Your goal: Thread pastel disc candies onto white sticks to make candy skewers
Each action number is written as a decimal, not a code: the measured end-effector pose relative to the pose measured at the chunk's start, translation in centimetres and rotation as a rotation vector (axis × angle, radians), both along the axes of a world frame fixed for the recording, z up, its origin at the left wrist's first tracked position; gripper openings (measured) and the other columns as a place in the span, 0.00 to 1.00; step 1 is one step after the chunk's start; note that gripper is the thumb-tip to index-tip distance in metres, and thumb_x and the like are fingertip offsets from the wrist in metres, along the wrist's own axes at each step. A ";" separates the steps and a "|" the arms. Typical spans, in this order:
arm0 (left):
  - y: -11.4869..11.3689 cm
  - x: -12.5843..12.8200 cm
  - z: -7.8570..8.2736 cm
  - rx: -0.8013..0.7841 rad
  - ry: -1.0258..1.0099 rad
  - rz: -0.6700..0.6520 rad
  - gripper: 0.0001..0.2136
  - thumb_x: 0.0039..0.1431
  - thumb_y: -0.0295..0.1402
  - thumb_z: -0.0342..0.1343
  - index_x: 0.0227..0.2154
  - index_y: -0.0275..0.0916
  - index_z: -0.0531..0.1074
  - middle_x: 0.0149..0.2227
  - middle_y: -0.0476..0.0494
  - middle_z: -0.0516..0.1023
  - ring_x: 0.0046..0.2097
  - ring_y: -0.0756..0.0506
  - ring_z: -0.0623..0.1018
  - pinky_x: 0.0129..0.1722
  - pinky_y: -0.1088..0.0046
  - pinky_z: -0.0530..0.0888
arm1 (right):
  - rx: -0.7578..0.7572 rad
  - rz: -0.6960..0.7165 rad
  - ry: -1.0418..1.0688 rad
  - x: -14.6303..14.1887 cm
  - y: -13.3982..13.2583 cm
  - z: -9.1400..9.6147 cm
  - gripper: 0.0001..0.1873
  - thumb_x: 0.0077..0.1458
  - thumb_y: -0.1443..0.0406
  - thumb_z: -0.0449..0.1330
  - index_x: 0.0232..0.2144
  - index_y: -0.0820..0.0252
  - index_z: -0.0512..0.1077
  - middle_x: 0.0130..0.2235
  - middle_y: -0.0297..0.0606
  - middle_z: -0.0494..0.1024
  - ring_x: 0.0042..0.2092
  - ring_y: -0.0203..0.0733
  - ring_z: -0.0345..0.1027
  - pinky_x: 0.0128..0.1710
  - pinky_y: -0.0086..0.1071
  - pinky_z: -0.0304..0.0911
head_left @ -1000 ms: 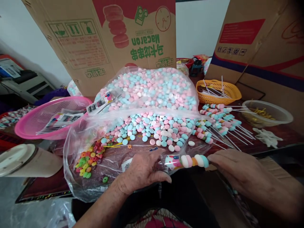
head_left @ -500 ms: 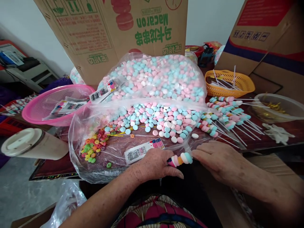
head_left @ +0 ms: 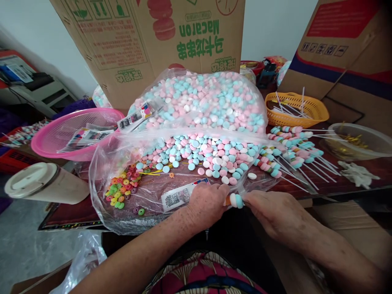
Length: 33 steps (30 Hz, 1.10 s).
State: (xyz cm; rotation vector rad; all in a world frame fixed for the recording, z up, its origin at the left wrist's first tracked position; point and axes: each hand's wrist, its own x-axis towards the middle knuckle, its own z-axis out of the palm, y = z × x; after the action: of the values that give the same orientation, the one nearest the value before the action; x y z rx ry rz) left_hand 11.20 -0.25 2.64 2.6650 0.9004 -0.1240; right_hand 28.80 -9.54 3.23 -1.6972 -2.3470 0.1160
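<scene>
A candy skewer (head_left: 235, 200) with white, blue and orange pieces lies between my two hands at the table's front edge. My left hand (head_left: 210, 203) is closed around its left part and hides most of the pieces there. The fingers of my right hand (head_left: 271, 210) pinch its right end, just past the blue piece; whether they hold the stick or a wrapper is hidden. Under my left hand is a printed clear wrapper (head_left: 174, 197). Ring-shaped candies (head_left: 121, 188) and pastel button candies (head_left: 211, 159) lie behind on a plastic bag (head_left: 147, 216).
Finished candy skewers (head_left: 294, 149) are heaped at the right, by a yellow basket (head_left: 309, 118) of sticks and a clear tub (head_left: 367, 141) of gold ties. A pink basket (head_left: 45, 145) and a lidded cup (head_left: 67, 190) stand left. A cardboard box (head_left: 159, 53) rises behind.
My left hand has shifted right along the skewer and closed over it, covering pink pieces and a coloured print that showed before. My right hand still grips the right end, slightly further left.
</scene>
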 end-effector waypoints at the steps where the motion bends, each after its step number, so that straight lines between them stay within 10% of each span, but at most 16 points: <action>1: 0.2 -0.3 0.2 -0.047 -0.017 0.001 0.21 0.55 0.42 0.57 0.49 0.37 0.67 0.39 0.39 0.79 0.41 0.36 0.78 0.39 0.63 0.72 | 0.009 -0.004 -0.003 -0.1 0.1 -0.2 0.11 0.55 0.73 0.48 0.29 0.59 0.69 0.25 0.35 0.72 0.27 0.37 0.66 0.27 0.28 0.55; 5: 2.9 -2.8 2.3 -0.311 -0.095 -0.153 0.43 0.42 0.48 0.66 0.60 0.43 0.55 0.49 0.40 0.76 0.47 0.38 0.76 0.42 0.68 0.72 | 0.062 0.049 -0.001 0.4 0.3 -0.5 0.12 0.56 0.74 0.48 0.29 0.59 0.69 0.26 0.36 0.73 0.28 0.37 0.66 0.29 0.29 0.56; 9: 5.7 -4.0 3.2 -0.564 0.103 -0.294 0.21 0.42 0.44 0.66 0.40 0.42 0.73 0.36 0.49 0.80 0.39 0.42 0.78 0.36 0.72 0.71 | 0.202 0.144 -0.002 0.5 0.0 -0.1 0.13 0.55 0.75 0.47 0.29 0.59 0.69 0.26 0.37 0.73 0.27 0.38 0.65 0.29 0.30 0.56; 13: 5.4 -3.3 1.7 -0.975 0.122 -0.243 0.04 0.50 0.31 0.60 0.26 0.40 0.70 0.24 0.55 0.75 0.30 0.48 0.77 0.32 0.75 0.71 | 0.362 0.194 -0.099 0.2 -0.2 0.0 0.16 0.52 0.77 0.46 0.33 0.60 0.70 0.25 0.36 0.73 0.26 0.38 0.64 0.29 0.33 0.53; 22: 2.2 -2.2 1.6 0.084 0.039 -0.009 0.09 0.52 0.34 0.57 0.34 0.36 0.70 0.35 0.39 0.79 0.40 0.36 0.77 0.45 0.57 0.68 | 0.081 0.073 -0.048 0.7 -0.9 0.1 0.13 0.54 0.74 0.47 0.30 0.58 0.69 0.25 0.34 0.72 0.24 0.36 0.63 0.25 0.30 0.52; 33: 0.9 -0.7 1.8 -0.197 0.041 -0.111 0.14 0.49 0.44 0.61 0.35 0.41 0.73 0.31 0.46 0.78 0.35 0.40 0.78 0.29 0.71 0.70 | 0.189 0.275 -0.043 -1.0 0.6 0.7 0.14 0.51 0.77 0.47 0.28 0.60 0.70 0.23 0.35 0.72 0.24 0.37 0.59 0.25 0.34 0.48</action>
State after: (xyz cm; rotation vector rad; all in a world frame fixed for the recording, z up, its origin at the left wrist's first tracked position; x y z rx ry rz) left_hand 10.48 0.64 4.45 2.5361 0.7122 -0.2794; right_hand 27.76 -8.95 3.92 -1.2985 -2.5208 -0.0924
